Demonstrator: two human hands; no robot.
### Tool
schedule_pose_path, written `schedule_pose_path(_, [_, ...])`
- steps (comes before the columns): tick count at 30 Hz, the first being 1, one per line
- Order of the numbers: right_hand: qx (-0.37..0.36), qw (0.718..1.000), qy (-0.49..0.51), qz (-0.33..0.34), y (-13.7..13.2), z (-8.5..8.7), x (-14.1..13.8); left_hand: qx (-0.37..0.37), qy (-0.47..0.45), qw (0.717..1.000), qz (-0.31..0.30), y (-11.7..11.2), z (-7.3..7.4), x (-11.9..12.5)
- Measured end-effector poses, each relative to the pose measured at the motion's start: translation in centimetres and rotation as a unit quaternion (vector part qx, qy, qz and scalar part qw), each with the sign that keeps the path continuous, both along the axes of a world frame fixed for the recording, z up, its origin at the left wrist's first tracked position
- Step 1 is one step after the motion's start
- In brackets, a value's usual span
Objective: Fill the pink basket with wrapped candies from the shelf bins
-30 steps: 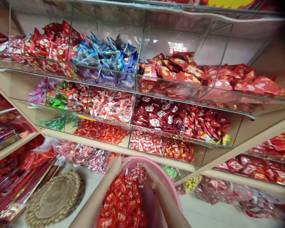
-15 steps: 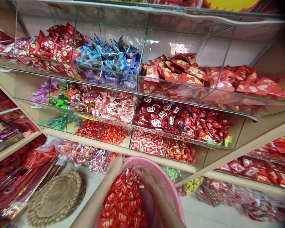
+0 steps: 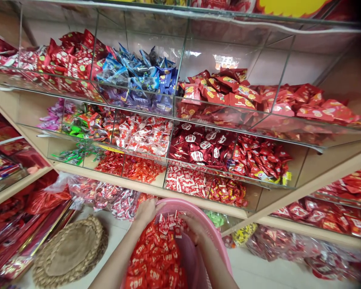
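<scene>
A round pink plastic basket (image 3: 212, 224) with a perforated wall is below me. My left hand (image 3: 147, 212) is closed over its far left rim. Inside, on the left, lies a heap of red wrapped candies (image 3: 156, 257) with pale gold lettering. Smaller red-and-white wrapped candies (image 3: 168, 224) sit at the far end of that heap. My right hand (image 3: 193, 228) is inside the basket, its fingers curled around some of these smaller candies at their right edge. The fingertips are partly hidden. The right part of the basket shows bare pink plastic.
Glass-fronted shelves (image 3: 138, 94) with sorted wrapped sweets rise ahead. Bagged sweets (image 3: 120, 200) lie on the floor beneath them. A woven straw stool (image 3: 69, 251) stands at left, beside long red and gold packages (image 3: 24, 241). More bags (image 3: 289, 243) lie at right.
My right hand has moved a little to the right inside the basket, with small red-and-white candies shifting alongside its fingers. My left hand stays on the rim.
</scene>
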State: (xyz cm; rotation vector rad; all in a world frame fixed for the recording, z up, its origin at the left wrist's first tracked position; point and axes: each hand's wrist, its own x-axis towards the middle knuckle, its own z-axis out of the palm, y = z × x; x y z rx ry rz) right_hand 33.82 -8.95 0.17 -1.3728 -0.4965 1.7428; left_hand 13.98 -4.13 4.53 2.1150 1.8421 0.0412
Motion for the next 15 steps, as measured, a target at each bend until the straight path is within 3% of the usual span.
schedule_pose_path(8, [-0.063,0.994,0.087,0.017,0.3,-0.4,0.2,0.008,0.002,1.000,-0.005,0.0,-0.1,-0.1])
schedule_pose_path(15, [-0.045,0.990,0.129,0.044,0.1,0.3,0.2,0.006,0.008,1.000,-0.008,-0.1,0.0,0.0])
